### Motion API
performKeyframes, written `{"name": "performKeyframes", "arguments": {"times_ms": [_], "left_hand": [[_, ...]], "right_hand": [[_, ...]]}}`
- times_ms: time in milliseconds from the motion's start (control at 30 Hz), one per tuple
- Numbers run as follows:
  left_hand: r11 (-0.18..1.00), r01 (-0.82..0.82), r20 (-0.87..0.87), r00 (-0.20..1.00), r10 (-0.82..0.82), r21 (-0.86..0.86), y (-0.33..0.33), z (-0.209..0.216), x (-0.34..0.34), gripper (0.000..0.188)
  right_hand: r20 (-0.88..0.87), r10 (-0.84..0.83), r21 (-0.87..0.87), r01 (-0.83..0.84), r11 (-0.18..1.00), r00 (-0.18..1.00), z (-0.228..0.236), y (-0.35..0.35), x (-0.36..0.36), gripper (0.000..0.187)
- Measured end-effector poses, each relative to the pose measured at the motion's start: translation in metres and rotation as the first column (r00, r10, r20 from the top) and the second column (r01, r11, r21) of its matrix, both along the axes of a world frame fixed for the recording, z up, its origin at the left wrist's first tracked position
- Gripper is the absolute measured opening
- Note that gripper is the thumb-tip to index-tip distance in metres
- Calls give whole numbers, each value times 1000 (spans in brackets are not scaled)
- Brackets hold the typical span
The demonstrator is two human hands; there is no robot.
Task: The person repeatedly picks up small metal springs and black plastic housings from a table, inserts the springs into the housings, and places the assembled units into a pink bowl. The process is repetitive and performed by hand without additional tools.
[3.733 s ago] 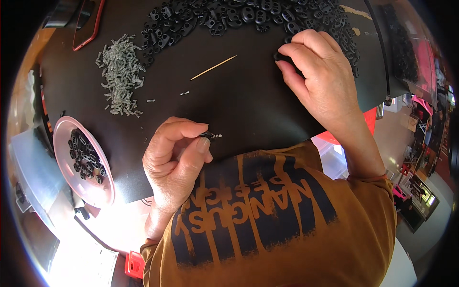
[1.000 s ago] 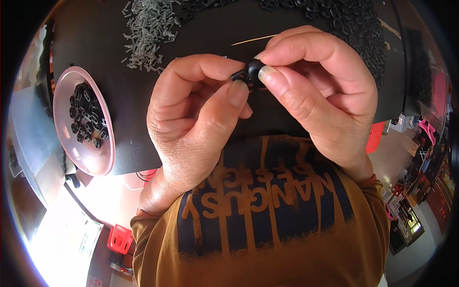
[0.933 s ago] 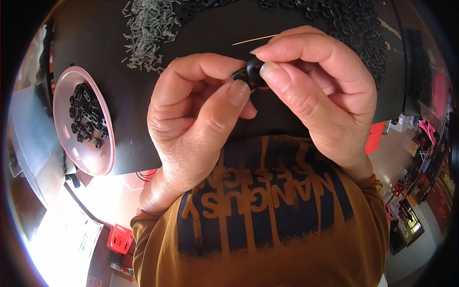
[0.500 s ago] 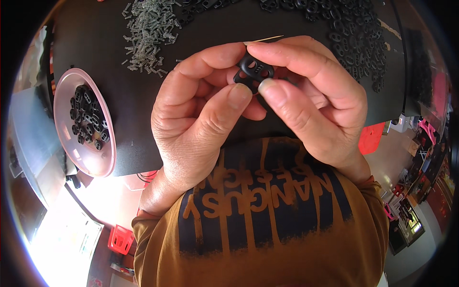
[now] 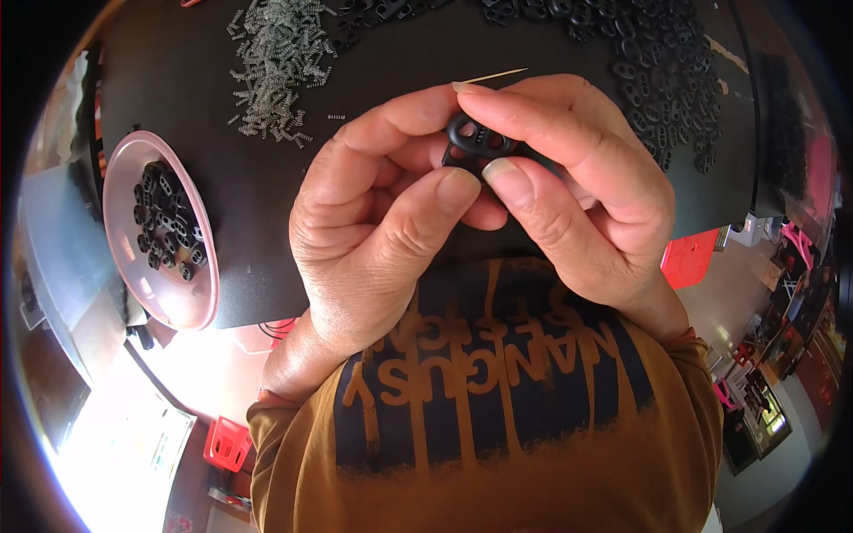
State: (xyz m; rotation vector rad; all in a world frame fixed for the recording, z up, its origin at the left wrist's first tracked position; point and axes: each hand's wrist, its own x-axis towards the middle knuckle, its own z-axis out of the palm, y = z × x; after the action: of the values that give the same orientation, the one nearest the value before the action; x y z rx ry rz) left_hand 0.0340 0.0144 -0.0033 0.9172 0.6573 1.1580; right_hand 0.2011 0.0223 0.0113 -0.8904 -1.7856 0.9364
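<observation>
Between my two hands is a black plastic cord lock with two holes, above the dark table. My left hand is closed, its thumb pressing the cord lock's near left side. My right hand pinches its right side, with the thumb at the near edge and the index finger curved over the far side. The fingers hide part of the piece. A thin pale pointed stick, like a toothpick, shows just beyond the right index fingertip; whether that hand grips it I cannot tell.
A heap of small metal springs lies at the far left of the table, one loose spring near it. Black plastic pieces cover the far right. At left, a pink-rimmed bowl contains several black pieces.
The cord lock has turned slightly and shifted a little right and nearer between my fingers. Both hands keep nearly the same grip. The whole view has moved slightly.
</observation>
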Motion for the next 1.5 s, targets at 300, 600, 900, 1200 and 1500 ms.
{"name": "performKeyframes", "arguments": {"times_ms": [300,600,900,1200,1500], "left_hand": [[999,39,61,997,-38,-11,1,2,2,39],[999,40,83,996,-40,8,0,3,3,39],[994,61,98,993,-70,89,1,11,10,34],[996,5,24,1000,-7,87,0,22,19,28],[994,-89,-74,993,93,63,13,13,35,20]], "right_hand": [[-19,-10,-21,10,1000,1000,3,-1,-1,33],[-18,0,54,1,999,1000,2,1,2,37],[-15,-30,150,31,988,999,4,1,7,36],[-109,-143,195,162,967,984,11,-6,4,36],[-202,-289,309,340,888,936,3,-3,8,27]]}}
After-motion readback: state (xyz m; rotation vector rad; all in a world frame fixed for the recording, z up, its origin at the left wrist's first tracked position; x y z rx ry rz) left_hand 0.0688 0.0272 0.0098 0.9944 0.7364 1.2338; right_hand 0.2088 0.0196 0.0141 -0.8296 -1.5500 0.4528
